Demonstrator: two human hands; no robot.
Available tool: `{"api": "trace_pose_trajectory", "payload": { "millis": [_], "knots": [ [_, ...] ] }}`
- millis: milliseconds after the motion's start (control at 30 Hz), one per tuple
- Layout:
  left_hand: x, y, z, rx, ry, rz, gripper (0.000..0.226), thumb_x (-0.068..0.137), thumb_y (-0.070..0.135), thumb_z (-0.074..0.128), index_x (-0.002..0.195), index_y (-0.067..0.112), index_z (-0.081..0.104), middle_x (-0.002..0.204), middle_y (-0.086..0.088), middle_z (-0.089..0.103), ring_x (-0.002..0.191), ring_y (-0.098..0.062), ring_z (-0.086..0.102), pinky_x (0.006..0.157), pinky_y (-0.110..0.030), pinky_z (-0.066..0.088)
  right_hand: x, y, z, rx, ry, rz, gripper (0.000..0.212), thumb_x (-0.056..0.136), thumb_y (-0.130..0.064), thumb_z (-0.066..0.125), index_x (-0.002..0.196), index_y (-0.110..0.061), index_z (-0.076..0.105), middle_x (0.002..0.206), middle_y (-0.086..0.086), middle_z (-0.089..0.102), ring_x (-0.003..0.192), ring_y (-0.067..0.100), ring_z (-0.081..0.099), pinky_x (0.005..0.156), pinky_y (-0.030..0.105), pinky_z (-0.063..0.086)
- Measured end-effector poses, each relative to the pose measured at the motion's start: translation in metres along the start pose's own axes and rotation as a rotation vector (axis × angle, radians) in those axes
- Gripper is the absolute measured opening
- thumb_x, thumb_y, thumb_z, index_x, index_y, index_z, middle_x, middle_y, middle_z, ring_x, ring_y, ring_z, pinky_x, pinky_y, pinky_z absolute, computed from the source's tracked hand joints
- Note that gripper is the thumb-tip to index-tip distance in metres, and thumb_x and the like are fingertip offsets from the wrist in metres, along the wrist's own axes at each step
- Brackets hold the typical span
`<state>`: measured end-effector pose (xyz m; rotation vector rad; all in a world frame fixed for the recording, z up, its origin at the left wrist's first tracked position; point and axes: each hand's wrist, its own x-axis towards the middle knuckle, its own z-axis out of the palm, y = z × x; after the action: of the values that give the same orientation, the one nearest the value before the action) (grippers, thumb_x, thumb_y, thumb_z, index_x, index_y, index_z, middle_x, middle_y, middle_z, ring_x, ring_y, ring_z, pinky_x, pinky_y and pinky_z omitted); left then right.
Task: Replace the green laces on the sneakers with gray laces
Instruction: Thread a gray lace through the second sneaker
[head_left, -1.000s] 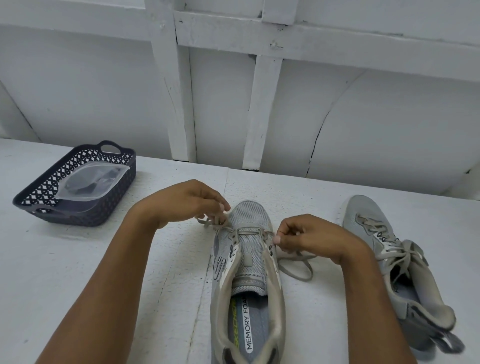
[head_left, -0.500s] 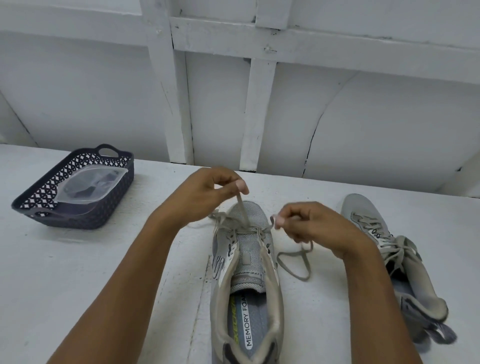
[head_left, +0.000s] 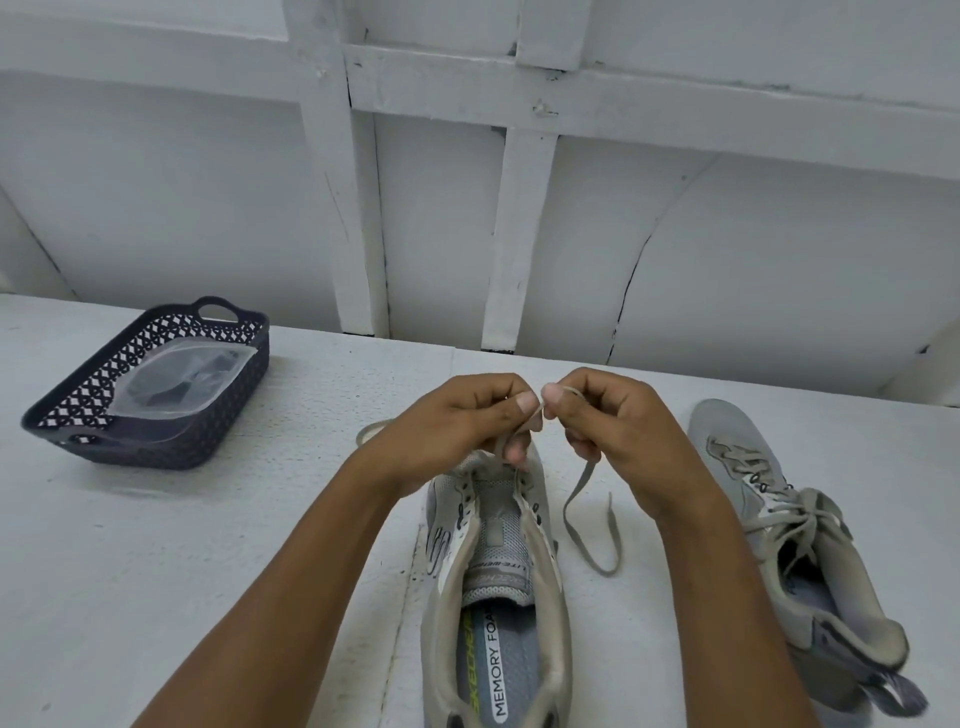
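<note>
A grey sneaker (head_left: 493, 597) lies in front of me with its tongue open and only the eyelets nearest the toe laced. Above its toe, my left hand (head_left: 457, 426) and my right hand (head_left: 613, 421) are raised close together, thumbs almost touching, each pinching one end of the grey lace (head_left: 592, 525). One part of the lace hangs from my right hand and loops onto the table. A second grey sneaker (head_left: 795, 545), fully laced and tied, lies on its side to the right.
A dark perforated basket (head_left: 228, 374) stands at the left rear of the white table (head_left: 156, 545) and holds a clear plastic bag (head_left: 176, 384) with something dark inside. A white panelled wall rises right behind the table.
Both hands have risen from the sneaker's toe and come together, pulling the two lace ends up. The view has tilted slightly upward.
</note>
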<state>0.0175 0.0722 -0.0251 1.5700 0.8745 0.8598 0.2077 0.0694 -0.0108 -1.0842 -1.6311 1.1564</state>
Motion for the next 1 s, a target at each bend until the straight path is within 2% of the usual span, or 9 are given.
{"api": "trace_pose_trajectory", "payload": {
  "millis": [133, 300, 367, 433, 533, 633, 767, 900, 1000],
  "knots": [
    [0.005, -0.005, -0.004, -0.130, 0.128, -0.064, 0.025, 0.102, 0.024, 0.050, 0.086, 0.009, 0.063, 0.059, -0.002, 0.047, 0.062, -0.019, 0.049, 0.067, -0.027, 0.046, 0.001, 0.009, -0.006, 0.010, 0.070, 0.089, 0.029, 0.086, -0.038, 0.066, 0.070, -0.013, 0.063, 0.062, 0.010, 0.038, 0.059, 0.022, 0.034, 0.056, 0.028, 0.033],
    [0.012, -0.012, -0.012, -0.374, 0.351, -0.166, 0.028, 0.103, 0.021, 0.049, 0.083, 0.009, 0.064, 0.053, -0.001, 0.042, 0.054, -0.018, 0.046, 0.060, -0.028, 0.045, 0.006, 0.018, -0.016, 0.249, 0.224, 0.174, 0.028, 0.083, -0.040, 0.066, 0.072, -0.015, 0.060, 0.054, -0.004, 0.036, 0.054, 0.015, 0.040, 0.059, 0.029, 0.037],
    [0.012, -0.013, -0.013, -0.315, 0.395, -0.210, 0.028, 0.103, 0.023, 0.051, 0.084, 0.010, 0.066, 0.055, -0.003, 0.047, 0.054, -0.018, 0.048, 0.059, -0.028, 0.045, 0.007, 0.019, -0.017, 0.407, 0.271, 0.177, 0.027, 0.079, -0.039, 0.066, 0.075, -0.013, 0.059, 0.054, -0.003, 0.037, 0.053, 0.015, 0.039, 0.058, 0.029, 0.036],
    [0.010, -0.011, -0.010, -0.134, 0.405, -0.199, 0.028, 0.103, 0.026, 0.051, 0.087, 0.008, 0.068, 0.065, -0.010, 0.061, 0.060, -0.017, 0.058, 0.059, -0.024, 0.048, 0.007, 0.020, -0.017, 0.417, 0.258, 0.161, 0.026, 0.082, -0.037, 0.065, 0.076, -0.013, 0.058, 0.055, -0.003, 0.036, 0.052, 0.013, 0.036, 0.055, 0.028, 0.033],
    [0.007, -0.005, -0.007, 0.086, 0.365, -0.066, 0.027, 0.100, 0.031, 0.055, 0.095, 0.011, 0.073, 0.094, -0.007, 0.073, 0.086, -0.008, 0.066, 0.077, -0.019, 0.051, 0.007, 0.016, -0.007, 0.218, 0.152, 0.126, 0.024, 0.093, -0.029, 0.061, 0.077, -0.012, 0.061, 0.054, -0.005, 0.034, 0.050, 0.012, 0.027, 0.051, 0.025, 0.025],
    [0.001, 0.002, -0.004, 0.124, 0.154, 0.028, 0.031, 0.097, 0.035, 0.056, 0.097, 0.010, 0.072, 0.101, 0.001, 0.075, 0.104, -0.012, 0.068, 0.095, -0.026, 0.050, 0.007, 0.012, 0.006, 0.097, 0.031, 0.093, 0.024, 0.096, -0.026, 0.060, 0.077, -0.013, 0.064, 0.053, -0.007, 0.035, 0.051, 0.011, 0.025, 0.050, 0.026, 0.021],
    [0.000, 0.003, -0.004, 0.059, 0.156, 0.050, 0.026, 0.099, 0.029, 0.056, 0.085, 0.010, 0.068, 0.074, 0.001, 0.068, 0.078, -0.020, 0.066, 0.078, -0.031, 0.052, 0.007, 0.009, 0.010, 0.056, 0.035, 0.113, 0.027, 0.096, -0.028, 0.062, 0.073, -0.013, 0.063, 0.054, -0.005, 0.036, 0.052, 0.012, 0.027, 0.051, 0.027, 0.024],
    [0.005, 0.000, -0.015, -0.188, 0.423, 0.044, 0.026, 0.098, 0.024, 0.055, 0.080, 0.008, 0.066, 0.065, -0.004, 0.054, 0.065, -0.018, 0.057, 0.071, -0.029, 0.052, 0.007, 0.009, 0.002, 0.166, 0.145, 0.154, 0.031, 0.095, -0.031, 0.061, 0.070, -0.014, 0.055, 0.055, -0.003, 0.038, 0.053, 0.013, 0.032, 0.052, 0.026, 0.028],
    [0.010, -0.012, -0.026, 0.027, 0.626, -0.076, 0.030, 0.102, 0.020, 0.053, 0.077, 0.009, 0.066, 0.062, -0.002, 0.057, 0.059, -0.013, 0.058, 0.068, -0.029, 0.053, 0.009, 0.010, -0.004, 0.340, 0.271, 0.161, 0.030, 0.094, -0.032, 0.061, 0.070, -0.014, 0.054, 0.057, -0.003, 0.046, 0.055, 0.013, 0.043, 0.053, 0.026, 0.036]
  ]
}}
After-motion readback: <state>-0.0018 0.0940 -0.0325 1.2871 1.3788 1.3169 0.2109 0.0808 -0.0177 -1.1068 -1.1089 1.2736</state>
